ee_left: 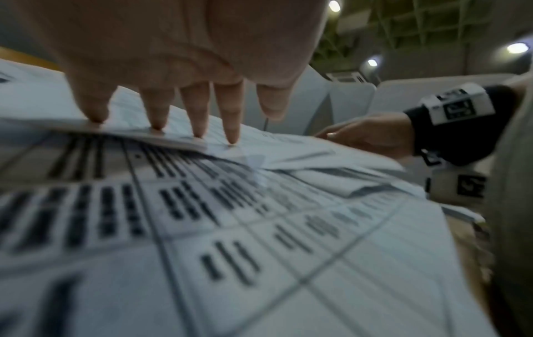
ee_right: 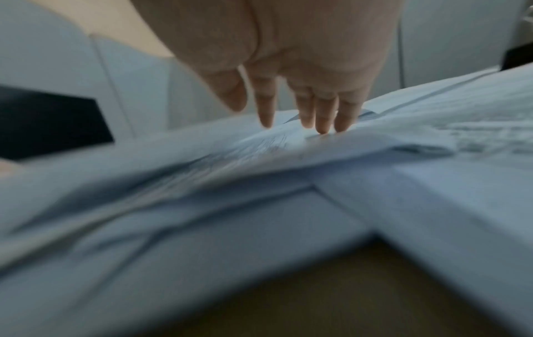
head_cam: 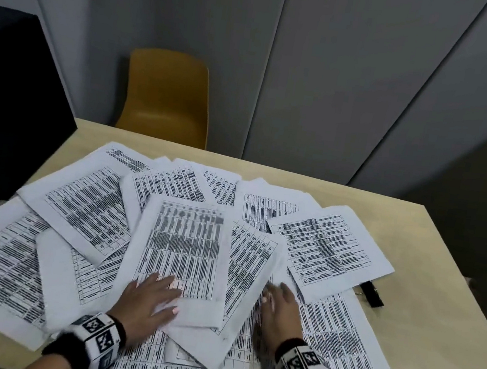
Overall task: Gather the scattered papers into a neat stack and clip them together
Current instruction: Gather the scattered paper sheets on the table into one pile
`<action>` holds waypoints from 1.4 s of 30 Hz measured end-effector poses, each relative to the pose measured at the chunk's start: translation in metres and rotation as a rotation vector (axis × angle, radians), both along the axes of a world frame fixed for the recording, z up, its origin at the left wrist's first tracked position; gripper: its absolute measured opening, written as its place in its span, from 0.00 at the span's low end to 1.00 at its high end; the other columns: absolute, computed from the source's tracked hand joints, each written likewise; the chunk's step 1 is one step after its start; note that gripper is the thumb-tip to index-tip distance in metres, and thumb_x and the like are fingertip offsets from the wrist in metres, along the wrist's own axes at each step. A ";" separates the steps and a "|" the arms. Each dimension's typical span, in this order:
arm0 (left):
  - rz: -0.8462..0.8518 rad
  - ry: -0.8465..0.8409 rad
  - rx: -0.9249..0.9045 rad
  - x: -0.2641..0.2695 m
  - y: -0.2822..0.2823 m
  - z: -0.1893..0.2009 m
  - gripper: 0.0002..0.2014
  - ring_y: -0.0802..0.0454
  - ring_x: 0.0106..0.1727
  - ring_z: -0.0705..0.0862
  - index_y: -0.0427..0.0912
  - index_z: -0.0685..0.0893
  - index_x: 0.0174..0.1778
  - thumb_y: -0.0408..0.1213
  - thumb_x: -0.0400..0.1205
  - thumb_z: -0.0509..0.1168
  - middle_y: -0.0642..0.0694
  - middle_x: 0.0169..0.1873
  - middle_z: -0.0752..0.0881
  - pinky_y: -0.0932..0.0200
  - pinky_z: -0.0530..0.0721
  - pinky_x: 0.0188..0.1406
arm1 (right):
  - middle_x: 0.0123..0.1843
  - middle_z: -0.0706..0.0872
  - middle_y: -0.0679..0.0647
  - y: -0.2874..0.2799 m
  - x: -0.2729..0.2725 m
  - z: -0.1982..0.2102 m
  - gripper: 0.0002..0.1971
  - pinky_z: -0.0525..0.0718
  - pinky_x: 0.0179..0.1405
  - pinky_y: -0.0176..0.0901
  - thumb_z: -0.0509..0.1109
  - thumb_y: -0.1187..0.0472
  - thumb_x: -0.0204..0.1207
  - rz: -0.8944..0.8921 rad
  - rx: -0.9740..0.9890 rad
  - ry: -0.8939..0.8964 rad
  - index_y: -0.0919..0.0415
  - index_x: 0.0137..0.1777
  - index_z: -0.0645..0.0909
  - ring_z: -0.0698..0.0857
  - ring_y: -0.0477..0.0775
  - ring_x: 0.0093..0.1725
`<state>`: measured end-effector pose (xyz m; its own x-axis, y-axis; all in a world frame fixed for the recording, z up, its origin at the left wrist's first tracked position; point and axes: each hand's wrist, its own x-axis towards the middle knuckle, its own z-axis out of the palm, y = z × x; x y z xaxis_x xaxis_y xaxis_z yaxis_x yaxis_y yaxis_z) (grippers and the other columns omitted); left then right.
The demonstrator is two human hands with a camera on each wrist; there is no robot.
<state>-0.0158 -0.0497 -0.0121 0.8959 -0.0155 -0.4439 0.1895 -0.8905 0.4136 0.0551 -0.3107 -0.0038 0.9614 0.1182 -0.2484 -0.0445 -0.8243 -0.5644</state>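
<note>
Several printed sheets lie fanned and overlapping across the wooden table. My left hand lies flat on the lower edge of the top middle sheet, its straight fingertips pressing the paper. My right hand rests with straight fingers on the sheets just right of it; in the blurred right wrist view its fingertips touch a raised fold of paper. A black binder clip sits on the table at the right, partly under a sheet's edge.
A yellow chair stands behind the table's far edge. A black box sits at the back left corner. Grey wall panels rise behind. Bare wood shows along the right side and the far edge.
</note>
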 end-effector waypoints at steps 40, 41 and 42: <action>0.963 -0.172 -0.646 -0.003 -0.004 -0.002 0.18 0.43 0.54 0.80 0.36 0.79 0.66 0.38 0.80 0.65 0.40 0.53 0.85 0.51 0.74 0.57 | 0.64 0.82 0.66 -0.091 0.112 -0.020 0.52 0.81 0.60 0.62 0.81 0.39 0.45 -1.013 0.426 0.302 0.63 0.69 0.69 0.85 0.67 0.58; 0.968 -0.170 -0.637 -0.004 -0.004 -0.003 0.19 0.43 0.54 0.80 0.36 0.79 0.66 0.38 0.80 0.65 0.40 0.53 0.84 0.51 0.74 0.57 | 0.63 0.83 0.64 -0.097 0.118 -0.037 0.51 0.82 0.58 0.60 0.80 0.38 0.43 -0.980 0.417 0.289 0.62 0.67 0.71 0.85 0.65 0.56; 0.971 -0.174 -0.631 -0.004 -0.004 -0.003 0.19 0.43 0.54 0.80 0.36 0.79 0.66 0.38 0.80 0.65 0.40 0.54 0.84 0.50 0.74 0.58 | 0.64 0.82 0.62 -0.099 0.120 -0.046 0.48 0.82 0.59 0.57 0.79 0.41 0.45 -0.945 0.435 0.285 0.61 0.68 0.71 0.85 0.63 0.58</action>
<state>-0.0194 -0.0540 -0.0151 0.7005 0.5352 -0.4721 0.5744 -0.0303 0.8180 0.1751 -0.4094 -0.0498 0.6228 -0.5095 -0.5938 -0.7342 -0.1184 -0.6685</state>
